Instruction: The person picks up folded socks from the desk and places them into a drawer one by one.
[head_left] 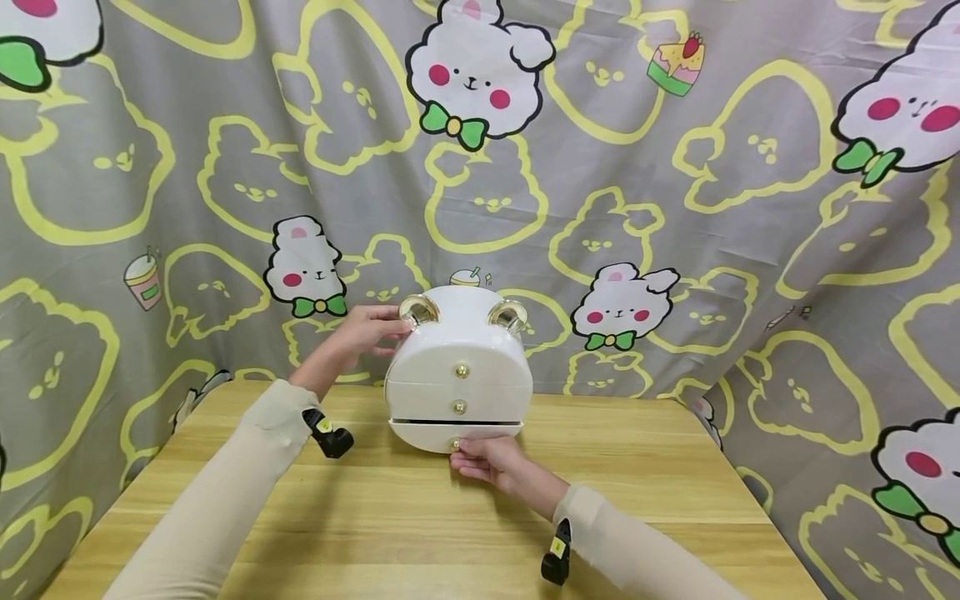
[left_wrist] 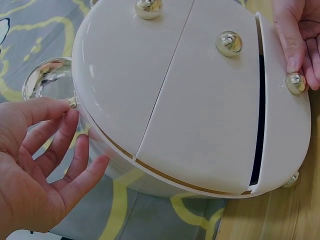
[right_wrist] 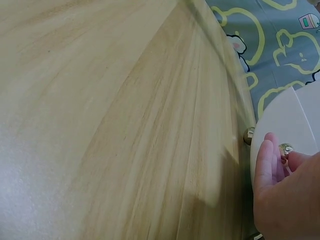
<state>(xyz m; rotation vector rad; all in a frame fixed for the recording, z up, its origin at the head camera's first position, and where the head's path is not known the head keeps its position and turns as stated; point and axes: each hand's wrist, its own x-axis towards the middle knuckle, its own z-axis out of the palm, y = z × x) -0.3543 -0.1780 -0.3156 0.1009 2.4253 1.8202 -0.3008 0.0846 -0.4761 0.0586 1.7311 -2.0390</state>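
Note:
A white, rounded storage box (head_left: 468, 329) with two gold ears stands on the wooden table. Three drawer fronts on it carry gold ball knobs. The bottom drawer (head_left: 420, 435) sits slightly out, with a dark gap along its top edge. At the box's left side, my left hand (head_left: 367, 329) pinches the base of a gold ear (left_wrist: 45, 80) between thumb and forefinger, the other fingers spread beside the shell. Low at the front, my right hand (head_left: 491, 460) pinches the bottom drawer's knob (left_wrist: 296, 83). The drawer's inside is hidden.
Behind and beside the table (head_left: 360, 533) hangs a grey curtain (head_left: 465, 225) printed with cartoon rabbits and yellow outlines. A small gold foot (left_wrist: 291, 179) shows under the box. Black camera mounts (head_left: 328, 433) are strapped to both wrists.

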